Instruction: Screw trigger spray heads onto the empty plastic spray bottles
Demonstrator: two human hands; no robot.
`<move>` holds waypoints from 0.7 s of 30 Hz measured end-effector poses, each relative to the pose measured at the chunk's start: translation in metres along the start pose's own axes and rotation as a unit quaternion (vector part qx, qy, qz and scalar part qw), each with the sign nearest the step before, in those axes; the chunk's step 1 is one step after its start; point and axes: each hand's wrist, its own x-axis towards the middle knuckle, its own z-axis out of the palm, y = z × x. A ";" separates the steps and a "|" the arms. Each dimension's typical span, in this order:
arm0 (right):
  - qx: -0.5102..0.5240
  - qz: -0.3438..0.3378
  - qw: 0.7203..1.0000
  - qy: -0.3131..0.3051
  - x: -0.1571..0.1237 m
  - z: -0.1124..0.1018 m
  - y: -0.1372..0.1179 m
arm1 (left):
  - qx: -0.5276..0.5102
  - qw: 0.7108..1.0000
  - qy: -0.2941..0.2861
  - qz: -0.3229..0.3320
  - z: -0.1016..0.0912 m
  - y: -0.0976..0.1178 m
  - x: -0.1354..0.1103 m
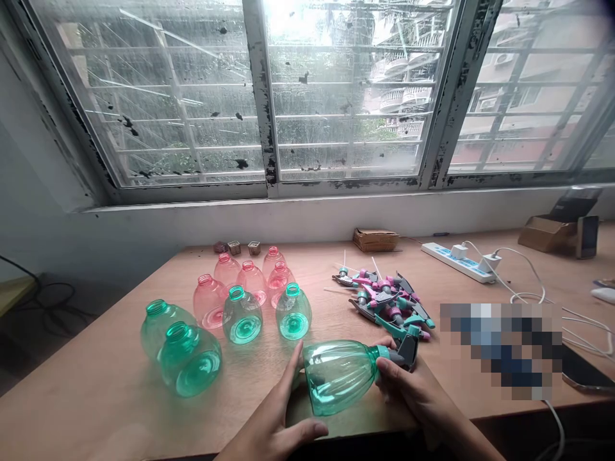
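Observation:
A clear green spray bottle (pixel 339 376) lies sideways above the table's front edge, its base to the left. My right hand (pixel 403 378) is closed around its neck, thumb on the collar by the grey and teal trigger head (pixel 407 349). My left hand (pixel 278 410) is at the base, thumb and fingers spread apart; whether its fingertips touch the plastic is hard to tell. Ahead is a pile of pink, teal and grey trigger heads (pixel 391 301). To the left stand open green bottles (pixel 192 362) and pink bottles (pixel 252 282) without heads.
A white power strip (pixel 456 261) with plugs and cables lies at the back right, near a cardboard box (pixel 548 232) and a phone (pixel 587 237). A brown package (pixel 375 240) rests by the wall. A blurred-out patch covers part of the right side.

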 end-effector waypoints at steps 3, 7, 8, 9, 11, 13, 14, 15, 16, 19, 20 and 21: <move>-0.001 0.000 1.000 0.002 0.000 0.001 0.000 | 0.010 1.000 0.006 -0.023 -0.001 -0.001 0.000; -0.003 -0.002 1.000 -0.006 0.000 -0.001 0.000 | 0.018 1.000 0.008 -0.021 -0.001 -0.003 0.001; -0.002 -0.004 1.000 -0.008 0.000 -0.001 0.000 | 0.017 1.000 0.010 -0.013 -0.001 -0.004 0.001; -0.002 -0.006 1.000 -0.010 0.001 -0.001 0.000 | 0.014 1.000 0.010 -0.004 0.000 -0.004 0.002; -0.003 -0.010 1.000 -0.013 0.001 -0.001 0.000 | 0.005 1.000 0.010 0.011 0.001 -0.004 0.003; -0.006 -0.012 1.000 -0.013 0.001 -0.001 -0.001 | -0.001 1.000 0.008 0.016 0.001 -0.004 0.003; -0.007 -0.012 1.000 -0.012 0.001 0.000 -0.001 | -0.002 1.000 0.006 0.015 0.002 -0.002 0.003; -0.007 -0.012 1.000 -0.011 0.001 0.000 -0.001 | -0.004 1.000 0.004 0.012 0.002 -0.001 0.003; -0.007 -0.011 1.000 -0.010 0.001 0.000 -0.002 | -0.005 1.000 0.001 0.009 0.001 0.001 0.003; -0.007 -0.008 1.000 -0.010 0.000 0.002 -0.003 | -0.007 1.000 -0.003 -0.006 0.000 0.007 0.002; -0.008 -0.008 1.000 -0.010 -0.001 0.002 -0.003 | -0.006 1.000 -0.002 -0.013 0.000 0.008 0.001; -0.008 -0.007 1.000 -0.010 -0.001 0.002 -0.004 | -0.005 1.000 -0.002 -0.019 -0.001 0.009 0.001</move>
